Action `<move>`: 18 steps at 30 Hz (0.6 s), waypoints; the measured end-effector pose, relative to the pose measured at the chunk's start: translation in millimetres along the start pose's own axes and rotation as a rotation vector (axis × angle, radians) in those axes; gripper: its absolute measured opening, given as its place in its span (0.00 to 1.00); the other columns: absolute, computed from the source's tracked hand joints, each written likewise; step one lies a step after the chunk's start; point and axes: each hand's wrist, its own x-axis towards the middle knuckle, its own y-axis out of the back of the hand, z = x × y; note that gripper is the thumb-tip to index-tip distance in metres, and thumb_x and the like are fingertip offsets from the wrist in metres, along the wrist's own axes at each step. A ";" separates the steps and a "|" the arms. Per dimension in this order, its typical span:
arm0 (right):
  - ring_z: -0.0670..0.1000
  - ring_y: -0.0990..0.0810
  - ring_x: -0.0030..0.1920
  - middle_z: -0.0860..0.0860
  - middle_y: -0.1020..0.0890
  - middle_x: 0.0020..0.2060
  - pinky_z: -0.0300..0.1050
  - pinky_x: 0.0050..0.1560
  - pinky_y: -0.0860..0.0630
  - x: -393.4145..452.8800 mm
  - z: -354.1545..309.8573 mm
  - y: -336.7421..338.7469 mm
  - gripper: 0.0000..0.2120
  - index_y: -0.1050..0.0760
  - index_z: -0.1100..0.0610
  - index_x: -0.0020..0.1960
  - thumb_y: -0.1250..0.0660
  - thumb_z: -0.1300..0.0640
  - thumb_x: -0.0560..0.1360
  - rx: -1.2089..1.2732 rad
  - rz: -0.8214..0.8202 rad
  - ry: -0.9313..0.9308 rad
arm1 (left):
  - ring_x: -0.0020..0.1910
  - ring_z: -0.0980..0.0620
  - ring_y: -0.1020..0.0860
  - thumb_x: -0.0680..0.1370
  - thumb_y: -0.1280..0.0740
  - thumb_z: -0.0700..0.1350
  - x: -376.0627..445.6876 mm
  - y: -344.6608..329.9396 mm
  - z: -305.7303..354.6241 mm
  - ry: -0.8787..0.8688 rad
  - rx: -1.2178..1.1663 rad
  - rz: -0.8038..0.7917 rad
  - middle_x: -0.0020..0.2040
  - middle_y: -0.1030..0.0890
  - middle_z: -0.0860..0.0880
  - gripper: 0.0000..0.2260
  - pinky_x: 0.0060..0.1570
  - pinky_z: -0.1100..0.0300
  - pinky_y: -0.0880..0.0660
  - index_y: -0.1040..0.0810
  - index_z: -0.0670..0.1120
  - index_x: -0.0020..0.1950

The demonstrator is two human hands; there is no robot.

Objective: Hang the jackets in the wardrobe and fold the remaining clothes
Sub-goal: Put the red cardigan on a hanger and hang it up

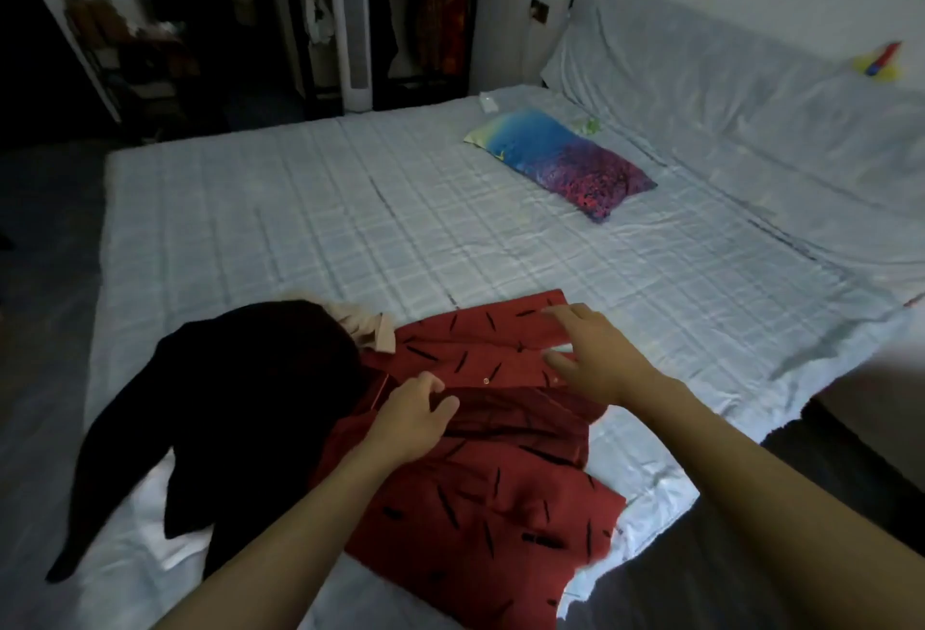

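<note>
A red shirt [480, 494] with black dashes lies partly folded on the near part of the bed [300, 228]. My left hand [410, 419] pinches a fold of the shirt near its button placket. Over the shirt's far right part my right hand [595, 359] reaches with fingers spread, touching the cloth. A black garment [225, 404] lies spread to the left of the shirt. A beige piece of clothing [363, 324] peeks out behind the black one.
A colourful pillow [560, 161] lies further up the bed, near a covered headboard [726, 78]. An open wardrobe [425, 3] with hanging clothes stands beyond the bed. A white tower appliance [353, 33] stands in front of it. The bed edge runs along the right.
</note>
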 end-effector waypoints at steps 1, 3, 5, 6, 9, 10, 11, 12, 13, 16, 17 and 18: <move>0.58 0.30 0.68 0.55 0.30 0.70 0.56 0.67 0.31 15.0 -4.3 -8.1 0.29 0.36 0.54 0.75 0.34 0.50 0.77 -0.002 -0.027 0.031 | 0.61 0.48 0.24 0.81 0.36 0.53 1.3 2.3 -8.8 0.035 -0.026 0.018 0.64 0.23 0.47 0.17 0.63 0.54 0.28 0.26 0.45 0.66; 0.57 0.30 0.69 0.55 0.30 0.70 0.57 0.67 0.31 42.2 -13.6 -27.9 0.28 0.36 0.54 0.75 0.33 0.50 0.77 0.002 -0.101 0.098 | 0.62 0.49 0.24 0.80 0.35 0.53 1.0 7.5 -29.1 0.102 -0.059 0.062 0.64 0.23 0.47 0.17 0.64 0.54 0.28 0.25 0.45 0.65; 0.57 0.31 0.69 0.54 0.31 0.70 0.57 0.67 0.31 69.7 -21.2 -49.0 0.28 0.35 0.54 0.74 0.33 0.50 0.77 -0.004 -0.183 0.154 | 0.62 0.49 0.24 0.80 0.35 0.54 -0.7 13.2 -52.4 0.190 -0.065 0.109 0.63 0.23 0.47 0.17 0.64 0.53 0.28 0.26 0.46 0.66; 0.57 0.31 0.69 0.54 0.31 0.70 0.56 0.68 0.31 83.8 -24.2 -58.3 0.28 0.35 0.54 0.74 0.34 0.50 0.77 -0.011 -0.225 0.183 | 0.63 0.49 0.24 0.80 0.35 0.54 -3.4 14.8 -63.5 0.241 -0.064 0.129 0.63 0.23 0.47 0.18 0.64 0.53 0.28 0.26 0.46 0.66; 0.56 0.30 0.69 0.54 0.30 0.70 0.56 0.68 0.32 126.1 -27.1 -84.2 0.27 0.34 0.54 0.74 0.34 0.50 0.77 -0.002 -0.305 0.268 | 0.63 0.50 0.25 0.80 0.35 0.54 -12.2 10.6 -90.8 0.383 -0.069 0.187 0.64 0.23 0.48 0.18 0.64 0.52 0.28 0.26 0.47 0.67; 0.56 0.30 0.69 0.54 0.29 0.69 0.56 0.68 0.31 138.8 -27.1 -93.0 0.26 0.34 0.55 0.73 0.34 0.50 0.77 0.007 -0.319 0.296 | 0.63 0.50 0.25 0.80 0.35 0.54 -13.6 6.9 -96.1 0.424 -0.070 0.201 0.64 0.23 0.49 0.18 0.64 0.52 0.28 0.26 0.47 0.67; 0.56 0.29 0.68 0.54 0.28 0.69 0.55 0.68 0.31 150.9 -26.2 -102.7 0.26 0.33 0.55 0.73 0.34 0.50 0.78 0.016 -0.332 0.326 | 0.62 0.50 0.25 0.79 0.35 0.54 -13.7 1.8 -100.2 0.457 -0.074 0.216 0.63 0.23 0.49 0.18 0.63 0.52 0.28 0.26 0.47 0.66; 0.56 0.29 0.68 0.54 0.28 0.68 0.55 0.68 0.31 163.3 -24.9 -113.7 0.25 0.33 0.55 0.73 0.34 0.51 0.78 0.021 -0.353 0.363 | 0.62 0.50 0.25 0.79 0.34 0.54 -11.9 -4.9 -102.9 0.487 -0.079 0.235 0.63 0.22 0.49 0.18 0.63 0.53 0.28 0.26 0.47 0.66; 0.56 0.28 0.67 0.54 0.27 0.68 0.54 0.67 0.31 174.4 -23.1 -125.2 0.25 0.33 0.56 0.73 0.35 0.51 0.78 0.023 -0.381 0.400 | 0.63 0.50 0.25 0.79 0.33 0.53 -9.6 -12.8 -104.4 0.518 -0.085 0.254 0.63 0.22 0.48 0.18 0.64 0.53 0.28 0.26 0.46 0.65; 0.55 0.28 0.66 0.54 0.27 0.67 0.53 0.67 0.31 206.9 -12.8 -165.2 0.23 0.32 0.55 0.72 0.35 0.53 0.79 0.021 -0.480 0.512 | 0.64 0.48 0.25 0.79 0.32 0.50 1.8 -45.8 -105.9 0.608 -0.085 0.319 0.64 0.22 0.46 0.18 0.66 0.55 0.31 0.25 0.44 0.66; 0.55 0.27 0.66 0.54 0.26 0.66 0.52 0.67 0.30 218.4 -6.1 -180.0 0.22 0.31 0.55 0.71 0.36 0.54 0.79 0.016 -0.515 0.534 | 0.65 0.47 0.26 0.79 0.32 0.50 7.2 -58.6 -105.4 0.645 -0.075 0.337 0.65 0.22 0.46 0.19 0.67 0.56 0.32 0.25 0.44 0.66; 0.55 0.26 0.65 0.54 0.25 0.65 0.52 0.67 0.30 231.8 1.9 -194.7 0.21 0.30 0.56 0.71 0.36 0.55 0.79 0.012 -0.537 0.548 | 0.66 0.47 0.27 0.79 0.32 0.50 14.2 -70.5 -105.4 0.677 -0.057 0.349 0.66 0.23 0.45 0.19 0.67 0.58 0.34 0.25 0.43 0.67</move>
